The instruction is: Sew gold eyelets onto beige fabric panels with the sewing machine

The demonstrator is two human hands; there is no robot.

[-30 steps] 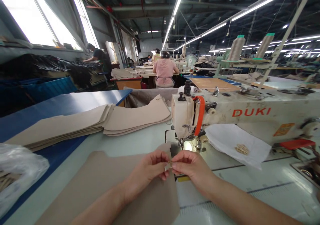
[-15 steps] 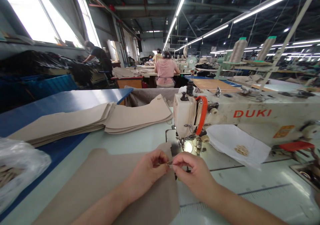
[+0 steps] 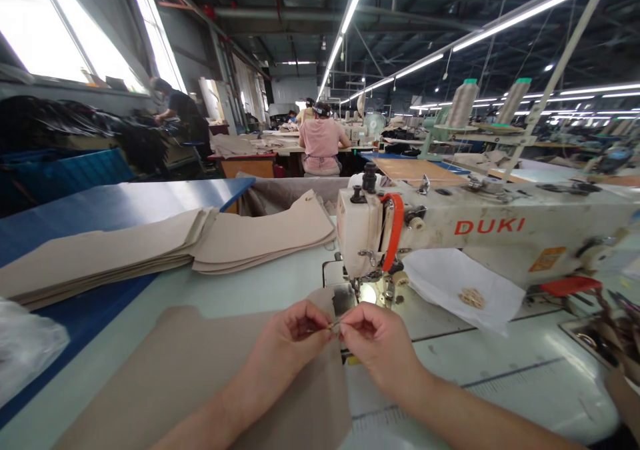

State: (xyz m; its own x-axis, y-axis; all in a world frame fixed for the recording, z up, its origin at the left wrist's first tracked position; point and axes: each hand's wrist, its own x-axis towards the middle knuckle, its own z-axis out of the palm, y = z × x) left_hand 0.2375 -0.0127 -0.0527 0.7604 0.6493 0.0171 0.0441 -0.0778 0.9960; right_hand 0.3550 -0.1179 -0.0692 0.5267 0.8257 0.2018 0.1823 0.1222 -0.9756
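Note:
My left hand (image 3: 287, 340) and my right hand (image 3: 380, 343) meet fingertip to fingertip just in front of the needle of a cream sewing machine (image 3: 480, 227) marked DUKI. Both pinch a tiny pale piece (image 3: 334, 326) between thumb and forefinger; I cannot make out what it is. Under my hands lies a flat tan fabric piece (image 3: 200, 370) on the pale green table (image 3: 500, 363).
A stack of tan cut pieces (image 3: 165, 243) lies behind on the blue board (image 3: 100, 207). A white paper with small buttons (image 3: 470, 297) sits under the machine arm. A clear plastic bag (image 3: 25, 343) is at left. A person in pink (image 3: 320, 145) sits ahead, back turned.
My hands stay pinched together at the same spot; the small piece has turned from upright to flatter between the fingertips. The view has shifted slightly to the right.

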